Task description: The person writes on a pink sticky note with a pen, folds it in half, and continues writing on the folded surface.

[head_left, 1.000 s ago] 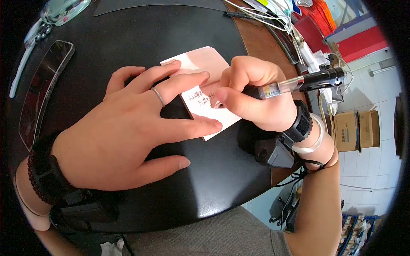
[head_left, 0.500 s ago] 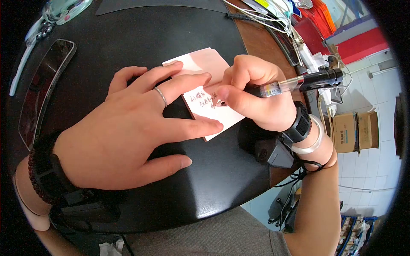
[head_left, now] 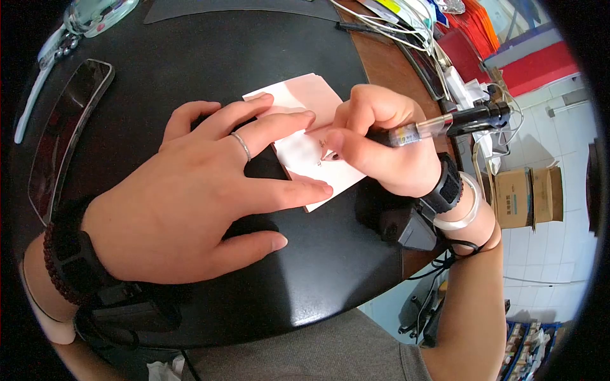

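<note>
A small white notepad (head_left: 311, 92) lies at an angle on the black desktop (head_left: 330, 267), part of it in shadow. My left hand (head_left: 171, 197) is spread flat, its fingertips resting on the pad's left side and the thumb on the desk below. In my right hand (head_left: 387, 149) a pen (head_left: 438, 125) with a clear barrel and black end is pinched, its tip down at the page. A few small marks show beside the tip; most of the writing is washed out by brightness. A ring and black wristbands are on me.
A dark smartphone (head_left: 73, 127) lies left of my left hand. White cables (head_left: 406, 38) and papers crowd the upper right edge. A black device (head_left: 410, 228) sits under my right wrist. Cardboard boxes (head_left: 515, 197) stand beyond the desk.
The handwriting, dark and plain half a second ago, now looks mostly faded in the bright patch. Both hands and the pad sit almost where they were; the pen has barely moved.
</note>
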`<action>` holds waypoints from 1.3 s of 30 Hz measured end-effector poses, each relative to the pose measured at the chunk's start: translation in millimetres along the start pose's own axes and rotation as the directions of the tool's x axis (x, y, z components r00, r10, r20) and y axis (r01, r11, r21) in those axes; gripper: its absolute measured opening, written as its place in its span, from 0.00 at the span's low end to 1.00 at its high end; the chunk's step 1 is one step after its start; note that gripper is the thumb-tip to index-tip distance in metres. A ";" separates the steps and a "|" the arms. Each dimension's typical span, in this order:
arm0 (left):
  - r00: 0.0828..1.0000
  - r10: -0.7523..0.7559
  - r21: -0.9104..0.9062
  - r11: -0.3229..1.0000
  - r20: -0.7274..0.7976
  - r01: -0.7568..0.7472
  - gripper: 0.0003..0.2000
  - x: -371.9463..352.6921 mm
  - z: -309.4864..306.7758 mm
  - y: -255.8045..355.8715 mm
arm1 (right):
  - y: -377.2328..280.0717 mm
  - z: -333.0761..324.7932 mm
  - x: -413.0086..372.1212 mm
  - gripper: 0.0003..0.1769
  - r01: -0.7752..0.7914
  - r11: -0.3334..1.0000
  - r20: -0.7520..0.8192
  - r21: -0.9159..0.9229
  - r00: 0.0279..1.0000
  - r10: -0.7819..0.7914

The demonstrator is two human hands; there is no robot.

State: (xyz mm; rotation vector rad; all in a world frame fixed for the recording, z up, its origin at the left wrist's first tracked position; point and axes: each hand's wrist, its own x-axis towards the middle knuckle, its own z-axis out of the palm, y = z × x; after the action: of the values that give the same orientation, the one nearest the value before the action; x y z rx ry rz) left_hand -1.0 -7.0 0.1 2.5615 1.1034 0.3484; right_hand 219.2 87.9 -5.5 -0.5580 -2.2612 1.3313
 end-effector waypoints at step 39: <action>1.000 -0.013 0.010 1.000 0.028 0.013 0.26 0.6 -2.6 1.5 | 2.7 1.5 0.6 0.14 0.045 0.999 -0.071 -0.023 0.996 -0.047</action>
State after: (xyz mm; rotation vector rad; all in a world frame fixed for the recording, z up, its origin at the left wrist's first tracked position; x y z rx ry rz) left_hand -0.6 -7.1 3.2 2.5589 1.1139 0.3041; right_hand 218.2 88.5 -8.4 -0.5488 -2.2191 1.2472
